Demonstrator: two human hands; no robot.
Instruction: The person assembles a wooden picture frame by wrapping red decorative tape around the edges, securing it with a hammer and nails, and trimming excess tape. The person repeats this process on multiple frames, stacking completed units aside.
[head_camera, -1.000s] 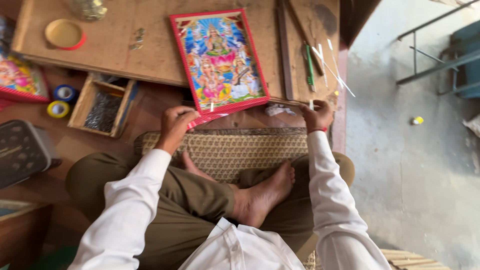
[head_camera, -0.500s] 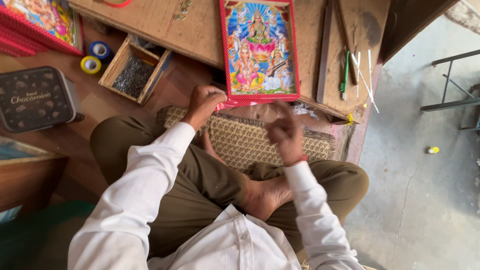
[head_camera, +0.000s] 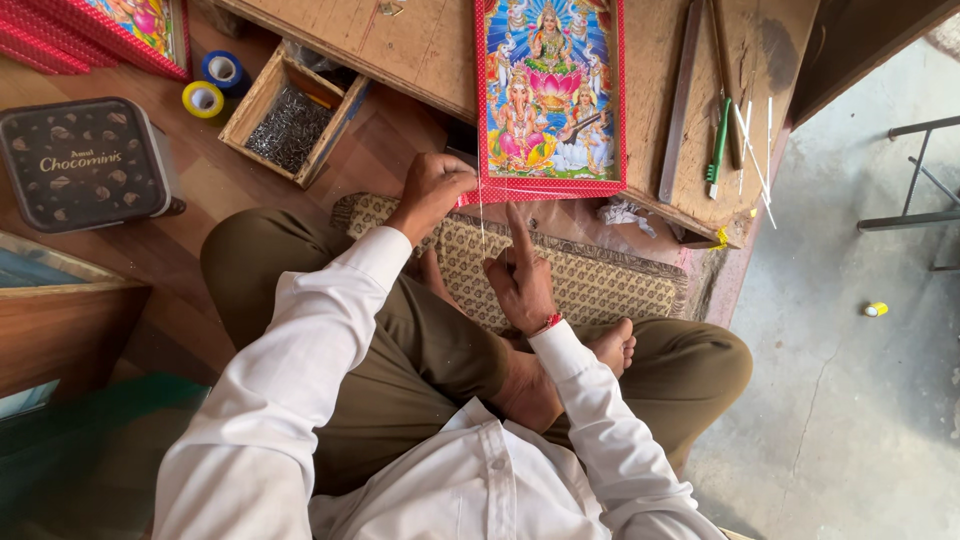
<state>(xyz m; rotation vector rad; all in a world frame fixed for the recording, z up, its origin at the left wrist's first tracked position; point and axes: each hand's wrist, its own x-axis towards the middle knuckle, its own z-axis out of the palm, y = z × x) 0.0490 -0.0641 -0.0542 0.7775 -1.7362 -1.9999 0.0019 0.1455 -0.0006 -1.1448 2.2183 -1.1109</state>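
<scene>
Left hand (head_camera: 432, 190) closed, pinching the lower-left corner of the red-bordered framed picture (head_camera: 550, 100) on the wooden board (head_camera: 420, 50). Right hand (head_camera: 520, 275) near its bottom edge, forefinger extended, holding nothing discernible. Dark rectangular tin (head_camera: 85, 165) far left.

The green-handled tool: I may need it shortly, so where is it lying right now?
In the head view the green-handled tool lies on the wooden board, right of the red-framed picture, between a long dark strip and thin white sticks.

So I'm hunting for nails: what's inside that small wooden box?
The wooden box holds a heap of small dark metal nails or tacks; whatever lies beneath the heap is covered.
</scene>
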